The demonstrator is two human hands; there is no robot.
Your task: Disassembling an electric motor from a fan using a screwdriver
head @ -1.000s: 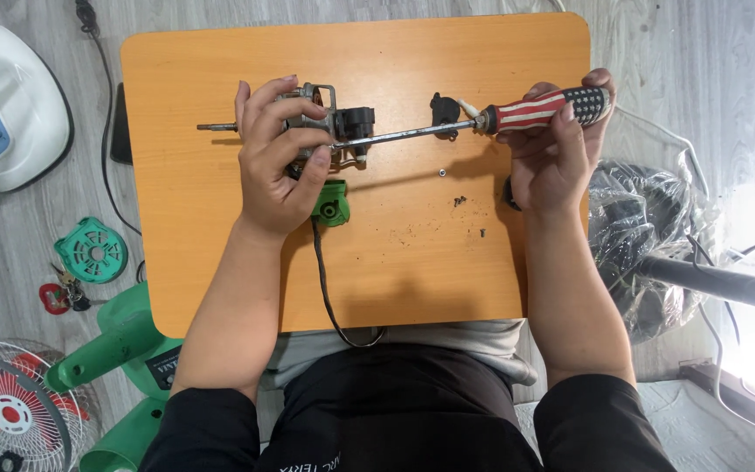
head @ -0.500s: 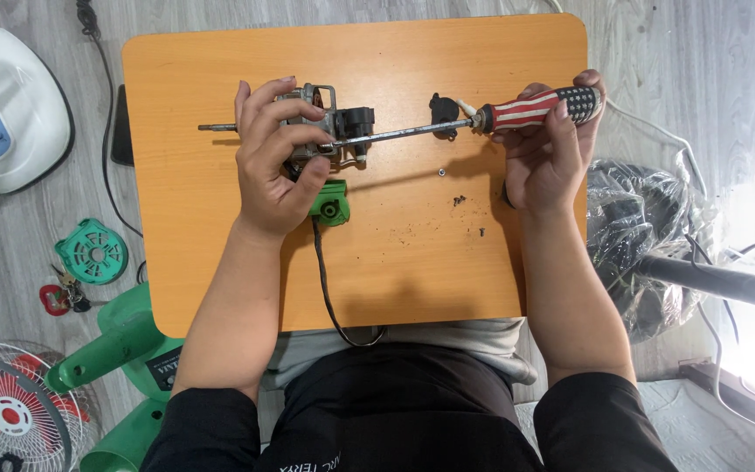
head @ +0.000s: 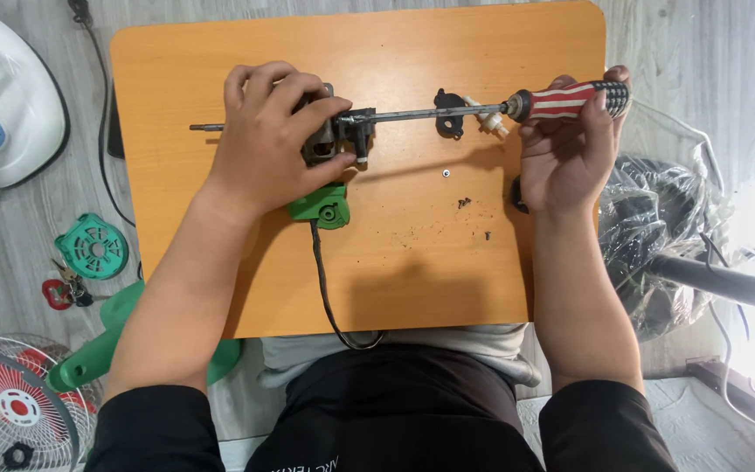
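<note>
A small orange wooden table with rounded corners (head: 220, 70) fills the middle of the frame, standing on a grey wood-grain plank floor (head: 701, 52) (visible along the top and both sides). Strong white light washes in at the lower right edge, bleaching the floor there. A dark cable (head: 107, 149) runs down the floor beside the table's left edge.

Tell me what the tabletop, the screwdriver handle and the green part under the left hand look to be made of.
Orange rectangular tabletop: probably laminated board; smooth matt face, rounded corners, no grain.
Red, white and black striped screwdriver handle in the right hand: glossy moulded plastic with a dotted grip.
Small green housing piece by the left hand: moulded plastic, uniform colour, soft sheen.
</note>
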